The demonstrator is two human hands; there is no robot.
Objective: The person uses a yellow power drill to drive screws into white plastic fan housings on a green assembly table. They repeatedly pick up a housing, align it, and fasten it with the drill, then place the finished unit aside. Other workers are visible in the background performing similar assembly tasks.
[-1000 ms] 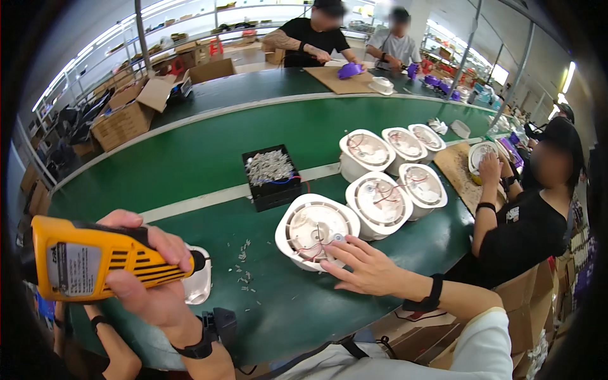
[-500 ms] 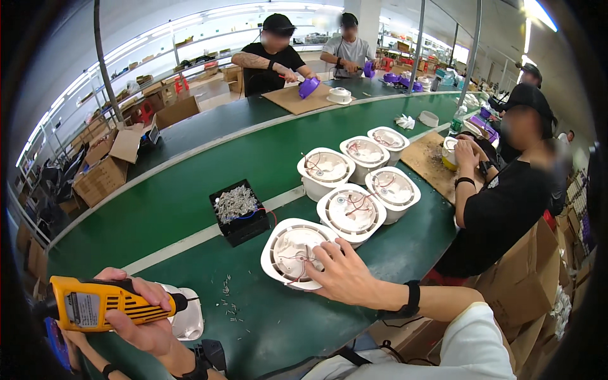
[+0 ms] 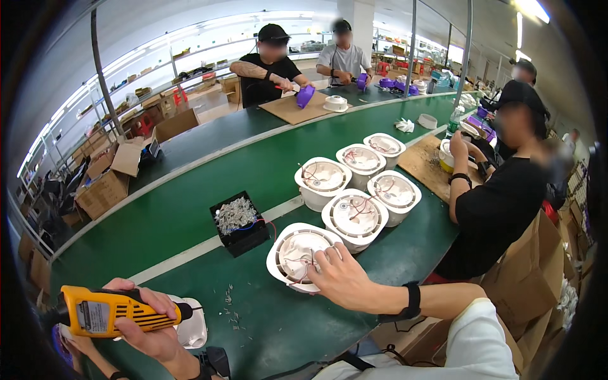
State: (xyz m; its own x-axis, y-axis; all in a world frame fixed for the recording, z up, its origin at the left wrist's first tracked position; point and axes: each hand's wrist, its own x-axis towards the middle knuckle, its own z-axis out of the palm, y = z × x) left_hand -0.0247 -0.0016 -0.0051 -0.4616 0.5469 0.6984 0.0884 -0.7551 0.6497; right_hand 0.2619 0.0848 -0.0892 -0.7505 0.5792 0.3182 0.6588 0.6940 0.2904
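Observation:
My left hand (image 3: pixel 155 332) is wrapped round a yellow and black electric screwdriver (image 3: pixel 101 311), held above the table at the lower left. Partly hidden behind that hand lies a white plastic part (image 3: pixel 195 328). My right hand (image 3: pixel 345 278) grips the near right side of a white plastic housing (image 3: pixel 276 261), its fingers curled over the rim beside thin reddish wires; the fingertips are partly hidden. Several similar open housings (image 3: pixel 356 218) with wires stand just beyond it. A black box (image 3: pixel 252 240) full of small screws (image 3: pixel 235 214) sits to the left of the gripped housing.
Loose screws (image 3: pixel 230 304) lie scattered on the green table (image 3: pixel 158 253). At the right, a co-worker (image 3: pixel 500 183) handles a part over a brown board (image 3: pixel 421 161). Two people (image 3: pixel 256 88) work across the table with purple parts. Cardboard boxes (image 3: pixel 104 190) stand at the far left.
The view has shifted slightly. The gripped housing sits a little further right and lower in the picture. My right fingers are drawn closer together; the screwdriver has moved slightly right.

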